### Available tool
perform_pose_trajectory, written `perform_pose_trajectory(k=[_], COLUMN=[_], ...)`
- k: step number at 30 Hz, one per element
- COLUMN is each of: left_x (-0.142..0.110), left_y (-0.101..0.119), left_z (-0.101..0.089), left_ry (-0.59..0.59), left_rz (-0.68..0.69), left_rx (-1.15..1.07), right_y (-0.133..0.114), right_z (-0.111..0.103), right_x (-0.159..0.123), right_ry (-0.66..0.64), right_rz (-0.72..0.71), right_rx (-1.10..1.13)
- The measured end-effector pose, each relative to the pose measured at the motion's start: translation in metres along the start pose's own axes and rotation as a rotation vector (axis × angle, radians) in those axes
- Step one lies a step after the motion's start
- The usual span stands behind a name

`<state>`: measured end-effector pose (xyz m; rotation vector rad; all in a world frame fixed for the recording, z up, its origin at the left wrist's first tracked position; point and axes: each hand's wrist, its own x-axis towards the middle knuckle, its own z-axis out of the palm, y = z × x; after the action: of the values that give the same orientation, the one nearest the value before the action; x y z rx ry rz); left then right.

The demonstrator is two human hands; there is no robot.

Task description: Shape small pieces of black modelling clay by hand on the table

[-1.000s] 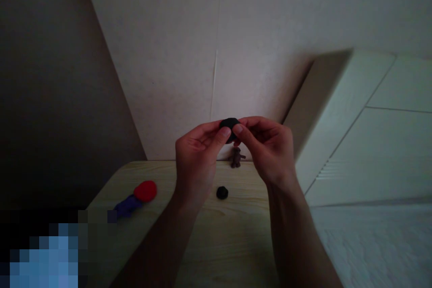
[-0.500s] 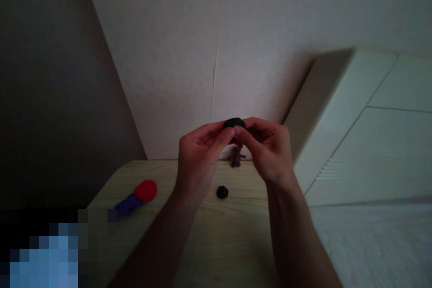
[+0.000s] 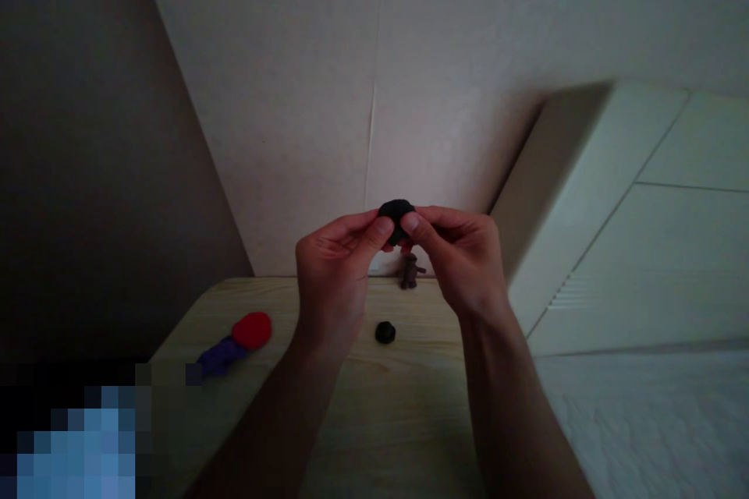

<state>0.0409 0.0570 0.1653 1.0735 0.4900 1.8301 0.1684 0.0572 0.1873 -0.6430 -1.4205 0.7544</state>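
A dark lump that looks like modelling clay is pinched between both hands, raised above the far part of the table. My left hand grips its left side with thumb and fingers; my right hand grips its right side the same way. Fingertips behind the lump are mostly hidden. Beyond and below the hands stands a small brown figure with an arm sticking out. Between my forearms a small black piece, shaped like a little hat, lies on the table.
On the left of the wooden table lie a flat red disc and a purple lumpy piece, touching each other. A pale wall rises behind the table. A whitish cabinet-like panel stands at right.
My thumbs have moved apart on the dark lump, so more of its face shows. The left hand has shifted slightly left. Things on the table stay where they were.
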Motion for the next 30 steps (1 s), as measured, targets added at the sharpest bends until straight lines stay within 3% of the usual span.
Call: perform_pose_trajectory(k=[7,14,23,30], left_x=[0.0,0.0007,0.0012,0.0017], left_y=[0.0001,-0.0007,-0.0028,-0.0038], left_z=[0.0035,-0.001,0.0015,-0.0015], left_ry=[-0.041,-0.028,-0.105,-0.035], left_rz=[-0.048,0.003,-0.083,-0.083], left_rx=[-0.025,0.007,0.01,0.04], right_y=[-0.0006,0.0022,0.0035,0.0039], right_z=[-0.0004,-0.0009,-0.0015,-0.0043], right_x=[0.0003,0.0016,0.0034,0.0028], right_ry=[0.074,-0.022,0.087,0.012], right_rz=[-0.051,0.026,-0.031,0.005], right_rx=[-0.073,-0.029,-0.03,-0.068])
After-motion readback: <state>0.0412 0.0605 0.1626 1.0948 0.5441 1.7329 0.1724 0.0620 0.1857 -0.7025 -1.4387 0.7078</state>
